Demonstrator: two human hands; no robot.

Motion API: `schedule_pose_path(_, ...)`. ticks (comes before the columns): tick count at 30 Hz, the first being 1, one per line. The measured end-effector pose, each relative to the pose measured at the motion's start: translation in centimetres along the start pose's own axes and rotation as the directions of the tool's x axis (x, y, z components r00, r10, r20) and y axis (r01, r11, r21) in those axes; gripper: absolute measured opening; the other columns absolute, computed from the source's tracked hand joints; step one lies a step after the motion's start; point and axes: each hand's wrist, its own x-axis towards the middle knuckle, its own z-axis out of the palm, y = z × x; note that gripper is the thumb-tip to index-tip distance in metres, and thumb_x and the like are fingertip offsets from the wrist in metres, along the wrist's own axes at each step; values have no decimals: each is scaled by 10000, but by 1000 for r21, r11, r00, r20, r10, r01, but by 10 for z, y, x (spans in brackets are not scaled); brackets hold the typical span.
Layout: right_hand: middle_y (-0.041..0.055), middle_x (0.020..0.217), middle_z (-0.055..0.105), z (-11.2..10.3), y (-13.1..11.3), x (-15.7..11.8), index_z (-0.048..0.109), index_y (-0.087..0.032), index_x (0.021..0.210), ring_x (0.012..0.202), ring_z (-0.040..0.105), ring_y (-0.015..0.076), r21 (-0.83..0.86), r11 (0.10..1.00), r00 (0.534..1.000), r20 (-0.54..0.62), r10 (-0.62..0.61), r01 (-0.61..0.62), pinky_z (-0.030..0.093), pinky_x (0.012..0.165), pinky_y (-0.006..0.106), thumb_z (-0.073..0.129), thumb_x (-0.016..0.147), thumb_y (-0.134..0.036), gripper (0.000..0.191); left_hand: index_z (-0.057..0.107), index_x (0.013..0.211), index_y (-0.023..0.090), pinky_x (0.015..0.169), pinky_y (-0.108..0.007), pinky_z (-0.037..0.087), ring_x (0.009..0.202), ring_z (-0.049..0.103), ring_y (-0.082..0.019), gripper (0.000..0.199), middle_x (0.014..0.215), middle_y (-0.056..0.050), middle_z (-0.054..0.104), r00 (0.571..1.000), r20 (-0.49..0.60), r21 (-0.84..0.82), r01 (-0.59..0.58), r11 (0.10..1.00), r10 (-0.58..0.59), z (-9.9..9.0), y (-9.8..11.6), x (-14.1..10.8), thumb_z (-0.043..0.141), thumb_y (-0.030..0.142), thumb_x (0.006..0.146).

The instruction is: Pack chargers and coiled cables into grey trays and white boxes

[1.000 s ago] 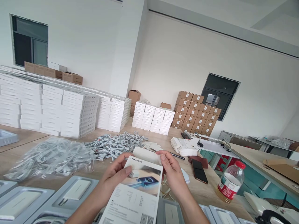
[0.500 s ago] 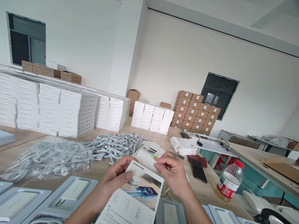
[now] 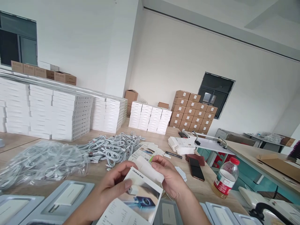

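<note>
My left hand (image 3: 119,184) grips a white printed box (image 3: 142,200) along its left side, thumb pressed on the front. The box is tilted and bears a picture of a phone and a charger. At its top end a white flap (image 3: 146,167) stands up, pinched between the thumb and fingers of my right hand (image 3: 167,175). Beyond my hands lie more printed boxes (image 3: 142,151), flat on the table. Below, grey-blue trays (image 3: 87,187) hold white charger blocks (image 3: 71,194). The lower end of the box runs out of view.
Coiled white cables (image 3: 117,148) lie at centre left, beside a clear plastic bag of cables (image 3: 44,162). White boxes (image 3: 63,115) are stacked behind. To the right are a marker (image 3: 173,155), a phone (image 3: 196,168) and a red-capped bottle (image 3: 226,179). Brown cartons (image 3: 187,111) stand by the wall.
My right hand has shifted slightly with the flap, which now shows more of its white surface. The left hand keeps its grip. The whole view has turned a little to the right.
</note>
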Motion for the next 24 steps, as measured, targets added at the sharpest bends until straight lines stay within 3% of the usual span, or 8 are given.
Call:
schedule_pose_path(4, 36, 797, 709, -1, 4, 0, 703, -147, 834, 685, 623, 162, -66, 992, 994, -3, 111, -111, 449, 647, 271, 928, 512, -386, 460, 589, 1174, 279, 719, -259, 504, 855, 611, -199, 359, 963, -28, 684, 1000, 13, 28, 15, 1000, -15, -1, -1, 0, 671, 388, 842)
schedule_pose_path(7, 33, 758, 709, -3, 4, 1, 715, -141, 737, 650, 595, 150, -186, 982, 998, 41, 44, -36, 422, 616, 262, 908, 540, -420, 393, 577, 1162, 275, 717, -257, 501, 843, 612, -195, 345, 935, -22, 672, 999, 27, 55, 16, 998, -17, -3, -3, 1, 667, 385, 848)
schedule_pose_path(11, 4, 675, 676, -3, -1, -1, 721, -147, 705, 585, 541, 125, -319, 944, 996, 70, -61, 80, 379, 582, 248, 869, 596, -462, 365, 461, 1278, 322, 713, -290, 505, 832, 643, -214, 469, 963, -24, 684, 998, 57, -2, 26, 1000, -26, -1, -3, 3, 653, 397, 857)
schedule_pose_path(15, 0, 657, 648, 0, -7, -7, 718, -154, 713, 566, 511, 117, -450, 879, 987, 108, -119, 155, 357, 548, 241, 820, 662, -482, 347, 368, 1373, 349, 691, -289, 502, 798, 661, -221, 629, 897, -7, 698, 1000, -25, -7, -1, 1000, 1, 4, -3, 3, 680, 411, 829)
schedule_pose_path(19, 8, 701, 653, 3, -9, -10, 728, -168, 720, 624, 536, 134, -550, 802, 972, 142, -185, 233, 387, 579, 246, 789, 709, -466, 305, 448, 1366, 322, 731, -291, 507, 828, 671, -228, 628, 982, -32, 722, 994, -111, 38, -19, 999, 24, 6, -5, 2, 702, 418, 800)
schedule_pose_path(24, 12, 739, 651, 5, -15, -14, 745, -181, 736, 677, 555, 147, -560, 775, 956, 195, -220, 293, 407, 616, 254, 760, 755, -465, 285, 611, 1215, 280, 741, -278, 514, 892, 659, -229, 451, 1025, -42, 720, 998, -68, 14, 15, 1000, -14, 0, -8, 4, 711, 411, 795)
